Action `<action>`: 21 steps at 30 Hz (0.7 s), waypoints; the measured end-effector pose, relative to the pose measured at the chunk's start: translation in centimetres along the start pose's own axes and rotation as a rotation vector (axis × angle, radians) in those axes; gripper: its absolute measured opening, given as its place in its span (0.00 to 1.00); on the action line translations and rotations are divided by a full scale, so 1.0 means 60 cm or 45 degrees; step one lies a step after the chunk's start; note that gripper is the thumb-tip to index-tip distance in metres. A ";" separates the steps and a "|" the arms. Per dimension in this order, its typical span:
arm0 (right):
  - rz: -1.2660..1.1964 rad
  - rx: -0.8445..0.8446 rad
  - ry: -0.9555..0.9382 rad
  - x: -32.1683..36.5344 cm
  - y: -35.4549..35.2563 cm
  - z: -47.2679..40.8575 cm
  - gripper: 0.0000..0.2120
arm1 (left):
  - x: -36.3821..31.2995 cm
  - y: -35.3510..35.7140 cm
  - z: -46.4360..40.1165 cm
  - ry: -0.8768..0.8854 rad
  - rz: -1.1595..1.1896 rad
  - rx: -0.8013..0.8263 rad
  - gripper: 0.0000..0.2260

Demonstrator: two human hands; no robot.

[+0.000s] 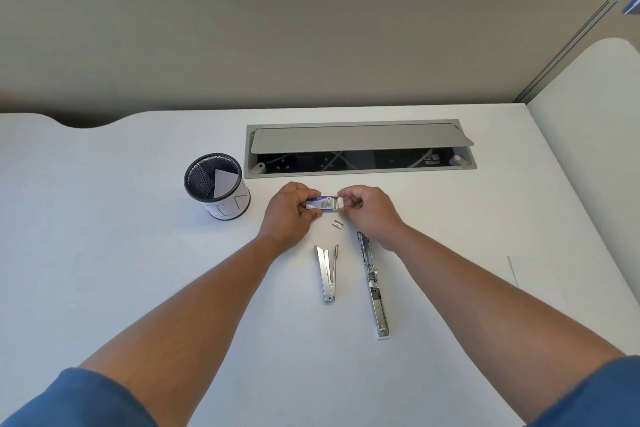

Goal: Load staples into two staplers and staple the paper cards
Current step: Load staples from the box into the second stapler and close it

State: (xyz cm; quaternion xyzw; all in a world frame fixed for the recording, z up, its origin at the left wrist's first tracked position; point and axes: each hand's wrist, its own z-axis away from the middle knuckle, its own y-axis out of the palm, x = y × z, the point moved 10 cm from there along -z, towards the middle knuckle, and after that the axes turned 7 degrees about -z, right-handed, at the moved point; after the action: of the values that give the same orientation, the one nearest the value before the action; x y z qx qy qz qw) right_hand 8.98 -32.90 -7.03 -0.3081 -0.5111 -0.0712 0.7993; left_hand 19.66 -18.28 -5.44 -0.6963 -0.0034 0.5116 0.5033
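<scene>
Left hand [290, 211] pinches the blue sleeve of the staple box [320, 203]; right hand [369, 210] pinches its pulled-out tray end, apparently white. Box long axis runs left-right, above the surface [104, 236]. Two opened staplers [327, 274] [373, 284] lie lengthwise nearer the person, a loose staple strip [337, 224] between. Bare surface extends to both sides.

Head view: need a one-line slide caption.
Left hand and right hand pull open a staple box above two opened staplers on a white desk.
</scene>
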 end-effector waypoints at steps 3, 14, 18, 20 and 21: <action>-0.002 -0.003 -0.001 -0.002 0.004 0.000 0.14 | -0.002 0.001 0.001 0.006 0.004 0.007 0.16; -0.101 -0.031 0.182 -0.005 0.009 -0.004 0.08 | -0.008 0.002 0.006 0.023 0.029 0.005 0.16; -0.113 -0.047 0.194 -0.002 0.006 -0.005 0.08 | -0.003 0.003 0.007 0.001 0.040 -0.009 0.17; -0.116 -0.035 0.186 -0.001 0.006 -0.005 0.09 | -0.002 0.003 0.007 -0.010 0.045 -0.015 0.18; -0.120 -0.030 0.185 -0.001 0.007 -0.004 0.09 | 0.000 0.004 0.007 -0.016 0.047 -0.016 0.18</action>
State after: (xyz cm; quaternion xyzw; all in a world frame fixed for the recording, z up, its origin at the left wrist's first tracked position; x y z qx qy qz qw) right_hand 9.31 -32.72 -7.30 -0.2871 -0.4647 -0.1371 0.8263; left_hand 19.22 -18.15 -5.59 -0.6962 0.0033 0.5251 0.4895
